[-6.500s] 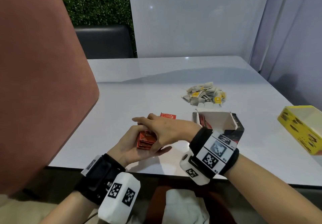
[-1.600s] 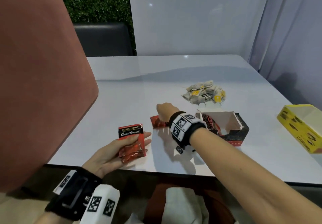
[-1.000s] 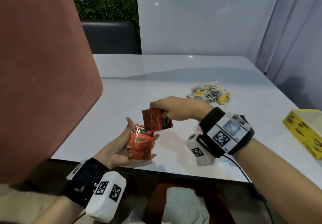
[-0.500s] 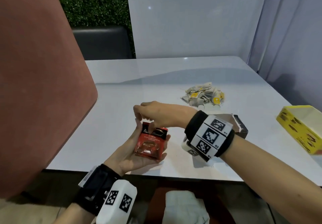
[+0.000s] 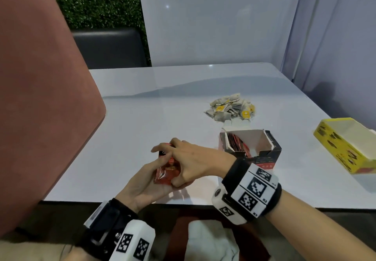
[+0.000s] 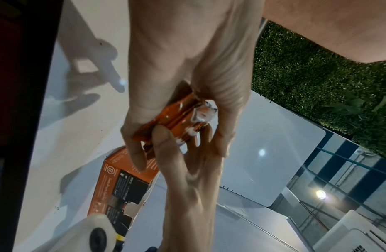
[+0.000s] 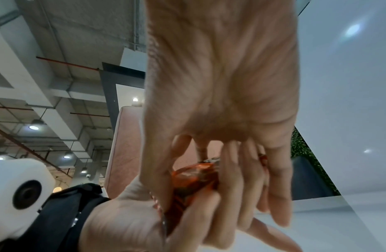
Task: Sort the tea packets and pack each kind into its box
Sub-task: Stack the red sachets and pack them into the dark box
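Observation:
A small stack of red tea packets [image 5: 168, 169] lies in my upturned left hand [image 5: 142, 183] above the table's near edge. My right hand [image 5: 189, 159] covers the stack from above, thumb on its near end and fingers over the far end. The left wrist view shows the packets [image 6: 177, 116] squeezed between both hands. Just to the right stands the open red-and-black box [image 5: 270, 153], with red packets upright against its left wall. Behind that box lies a pile of white tea bags with yellow tags [image 5: 232, 108]. The open yellow box [image 5: 343, 147] sits at the table's right edge.
A large pink chair back [image 5: 40, 98] fills the left of the head view. The white table [image 5: 162, 108] reaches back to a dark seat [image 5: 109, 47] and a white panel. White cloth lies on my lap below the table edge.
My right hand picked a red packet off the table, brought it to the stack in my left hand, and now closes over the whole stack.

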Motion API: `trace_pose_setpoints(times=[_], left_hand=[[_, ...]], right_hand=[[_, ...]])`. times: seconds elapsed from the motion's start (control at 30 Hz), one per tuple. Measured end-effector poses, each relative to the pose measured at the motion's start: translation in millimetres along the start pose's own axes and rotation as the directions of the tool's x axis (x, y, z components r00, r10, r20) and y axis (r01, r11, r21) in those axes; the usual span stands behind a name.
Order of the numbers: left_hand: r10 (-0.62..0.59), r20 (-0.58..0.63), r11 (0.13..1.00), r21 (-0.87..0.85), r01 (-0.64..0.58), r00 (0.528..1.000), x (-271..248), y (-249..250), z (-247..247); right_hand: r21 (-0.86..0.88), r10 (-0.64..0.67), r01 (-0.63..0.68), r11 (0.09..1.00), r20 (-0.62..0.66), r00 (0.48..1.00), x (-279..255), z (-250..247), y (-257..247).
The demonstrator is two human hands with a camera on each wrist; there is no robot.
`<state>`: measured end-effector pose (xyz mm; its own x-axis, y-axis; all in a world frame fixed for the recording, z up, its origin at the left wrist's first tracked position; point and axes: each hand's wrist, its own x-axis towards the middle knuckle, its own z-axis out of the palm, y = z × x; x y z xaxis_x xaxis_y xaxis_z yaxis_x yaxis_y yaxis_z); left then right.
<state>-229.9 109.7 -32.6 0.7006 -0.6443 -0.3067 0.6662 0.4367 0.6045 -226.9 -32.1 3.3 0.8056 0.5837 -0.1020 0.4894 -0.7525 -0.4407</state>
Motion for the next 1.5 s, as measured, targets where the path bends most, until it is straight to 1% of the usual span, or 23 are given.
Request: trace_pose_setpoints(times=[0.07,0.17,0.23,0.3,0.33,0.4,0.43,0.5,0.57,0.63,0.67,0.7,0.77,0.8,0.83,0.93,1.0,1.07,1.17,1.23,1.33,1.37,1.5], left_hand=[[0.013,0.01,0.998,0.062,-0.013,1.0,-3.0,1.4,-2.5],[0.009,0.027,0.993,0.12,-0.012,1.0,-5.6,-0.5,-1.2],[0.005,0.053,0.984,0.177,-0.015,0.999,-4.8,-1.9,1.1],[-0.002,0.093,0.946,0.322,-0.028,0.996,-4.2,0.9,8.0],[0.0,0.111,0.902,0.429,-0.048,0.994,-2.5,4.0,12.7],[0.009,0.118,0.77,0.633,-0.082,0.993,4.3,11.0,26.0],[0.026,0.121,0.709,0.698,-0.104,0.992,8.7,14.4,34.7],[0.085,0.126,0.604,0.782,-0.152,0.988,21.0,21.2,53.0],[0.143,0.168,0.507,0.834,-0.218,0.975,37.5,27.5,69.0],[0.169,0.203,0.425,0.868,-0.257,0.965,55.1,30.5,82.5],[0.163,0.203,0.361,0.899,-0.249,0.966,62.1,30.2,87.8],[0.145,0.193,0.284,0.931,-0.228,0.97,67.6,27.6,92.3],[0.071,0.152,0.148,0.976,-0.161,0.986,78.1,17.1,94.5],[0.021,0.143,0.102,0.984,-0.145,0.989,83.1,10.4,92.6],[-0.017,0.148,0.075,0.986,-0.146,0.989,88.4,3.3,90.3],[-0.047,0.161,0.015,0.987,-0.16,0.986,103.5,-9.4,84.0],[-0.018,0.162,-0.016,0.987,-0.163,0.987,107.3,-11.4,83.3],[-0.001,0.172,-0.027,0.985,-0.172,0.985,107.1,-11.4,82.7],[-0.022,0.174,-0.036,0.984,-0.175,0.985,105.9,-9.2,80.8],[-0.03,0.172,-0.039,0.984,-0.173,0.985,106.1,-8.3,80.1],[-0.043,0.163,-0.06,0.984,-0.165,0.986,105.2,-7.0,80.0],[-0.048,0.162,-0.061,0.984,-0.165,0.986,105.3,-6.7,79.9],[-0.058,0.162,-0.048,0.985,-0.165,0.985,103.8,-3.7,79.2]], right_hand=[[0.085,-0.039,0.04,0.996,-0.012,0.999,-3.1,0.3,0.3],[0.172,-0.076,0.07,0.983,0.029,0.997,-10.6,-5.4,-1.9],[0.226,-0.046,0.035,0.973,0.041,0.998,-17.5,-13.8,-1.8],[0.258,-0.016,0.021,0.966,-0.021,1.0,-26.1,-25.5,3.3],[0.229,-0.011,0.028,0.973,-0.074,0.997,-30.5,-32.2,5.5],[0.169,-0.014,0.045,0.985,-0.179,0.984,-37.8,-44.7,12.6],[0.179,-0.003,0.042,0.983,-0.216,0.976,-41.0,-50.7,15.4],[0.226,0.039,0.027,0.974,-0.284,0.958,-48.4,-62.7,20.2],[0.187,0.06,0.021,0.982,-0.416,0.907,-58.2,-77.1,29.0],[0.182,0.087,0.009,0.983,-0.513,0.854,-72.8,-91.8,42.1],[0.129,0.088,-0.02,0.991,-0.546,0.833,-81.4,-98.5,50.7],[0.017,0.075,-0.079,0.997,-0.565,0.822,-89.9,-104.6,59.4],[-0.238,0.08,-0.234,0.943,-0.518,0.852,-107.1,-111.1,79.4],[-0.321,0.098,-0.271,0.907,-0.467,0.879,-114.6,-110.5,87.2],[-0.37,0.108,-0.269,0.889,-0.402,0.909,-120.1,-107.2,92.3],[-0.533,0.096,-0.176,0.828,-0.174,0.98,-126.0,-93.0,100.7],[-0.654,0.058,-0.07,0.753,-0.04,0.998,-123.5,-88.4,101.1],[-0.74,0.05,0.008,0.673,0.056,0.997,-116.8,-85.6,98.9],[-0.775,0.056,0.059,0.63,0.122,0.991,-105.5,-82.3,98.5],[-0.746,0.07,0.078,0.662,0.165,0.984,-95.4,-81.5,102.4],[-0.639,0.097,0.058,0.767,0.205,0.974,-81.4,-77.3,107.6],[-0.618,0.121,0.04,0.785,0.217,0.969,-79.8,-75.2,108.2],[-0.64,0.245,-0.045,0.767,0.228,0.942,-84.1,-68.1,107.8]])
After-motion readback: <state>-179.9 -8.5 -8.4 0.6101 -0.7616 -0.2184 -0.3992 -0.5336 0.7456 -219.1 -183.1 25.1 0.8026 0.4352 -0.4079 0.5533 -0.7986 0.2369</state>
